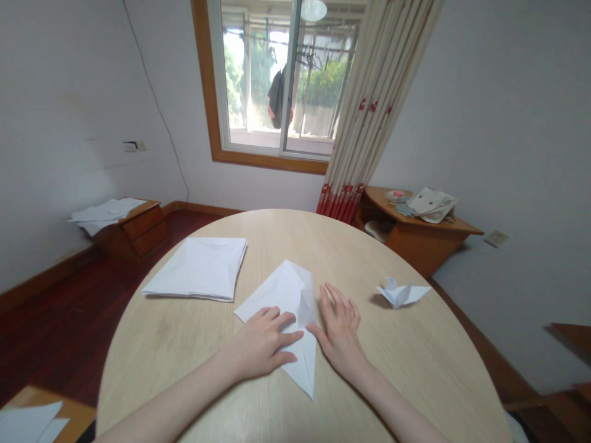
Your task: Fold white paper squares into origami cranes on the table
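Note:
A partly folded sheet of white paper (281, 289) lies on the round wooden table in front of me, with one point toward me and a raised flap along its right side. My left hand (265, 344) rests on the paper's lower left part, fingers spread and pressing it down. At the right edge, my right hand (339, 329) has its thumb touching the paper, while its other fingers are stretched out beside it over the table. A folded paper crane (401, 292) sits farther right, apart from both hands.
A stack of white paper squares (198, 267) lies at the back left of the table (184, 369). Beyond the table stand a small drawer cabinet (143, 227) with papers and a corner cabinet (415, 240) holding a cloth bag (431, 204). A curtain (364, 117) hangs by the window.

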The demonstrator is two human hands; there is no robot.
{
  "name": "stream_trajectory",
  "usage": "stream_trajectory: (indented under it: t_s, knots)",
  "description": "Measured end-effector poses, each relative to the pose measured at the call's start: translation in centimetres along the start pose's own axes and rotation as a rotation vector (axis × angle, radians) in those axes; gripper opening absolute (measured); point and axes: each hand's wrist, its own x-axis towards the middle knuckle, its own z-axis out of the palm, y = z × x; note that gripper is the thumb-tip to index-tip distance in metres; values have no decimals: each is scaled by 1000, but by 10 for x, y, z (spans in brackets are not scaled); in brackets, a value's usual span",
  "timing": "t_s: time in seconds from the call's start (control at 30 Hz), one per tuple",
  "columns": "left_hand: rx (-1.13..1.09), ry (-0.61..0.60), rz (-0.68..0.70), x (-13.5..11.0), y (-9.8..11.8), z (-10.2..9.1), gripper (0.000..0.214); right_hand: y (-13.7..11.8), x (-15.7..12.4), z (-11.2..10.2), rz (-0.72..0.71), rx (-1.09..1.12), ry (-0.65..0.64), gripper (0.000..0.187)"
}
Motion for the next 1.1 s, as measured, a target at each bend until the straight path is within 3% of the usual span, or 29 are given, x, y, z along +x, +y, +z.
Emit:
stream_trajectory:
  t_s: [1.1]
  knots:
    - [-47, -6, -12, 0, -2, 1, 44, 1, -1, -1, -30, -5, -62, 57]
